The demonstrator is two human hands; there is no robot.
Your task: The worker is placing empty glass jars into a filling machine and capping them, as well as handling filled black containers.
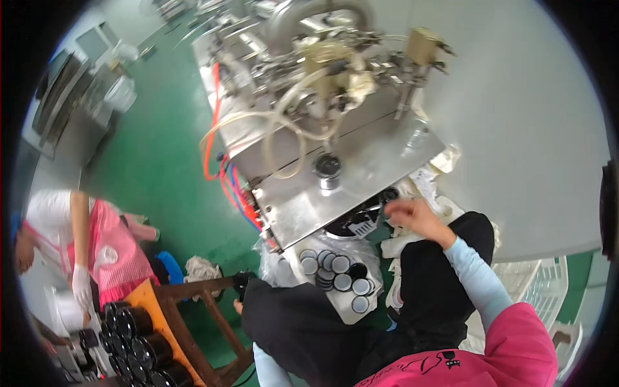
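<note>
My right hand (412,217) reaches out over my right knee, its curled fingers blurred. Just past its fingertips, under the metal table's front edge, is a small black round piece (389,194); whether I touch it is unclear. My left hand (238,306) is mostly hidden behind my left knee, seemingly gripping a black jar (244,282) beside the wooden stool. A black jar with a shiny top (327,166) stands under the filling machine's nozzle on the metal table (293,219). Several round lids with pale inner faces (342,282) lie on a board between my knees.
The filling machine (322,58) with hoses rises at the far side. Orange and blue air tubes (235,187) hang at its left. Stacked black jars (138,342) rest on a wooden stool (193,303) near a gloved co-worker (80,258). A white basket (532,297) stands right.
</note>
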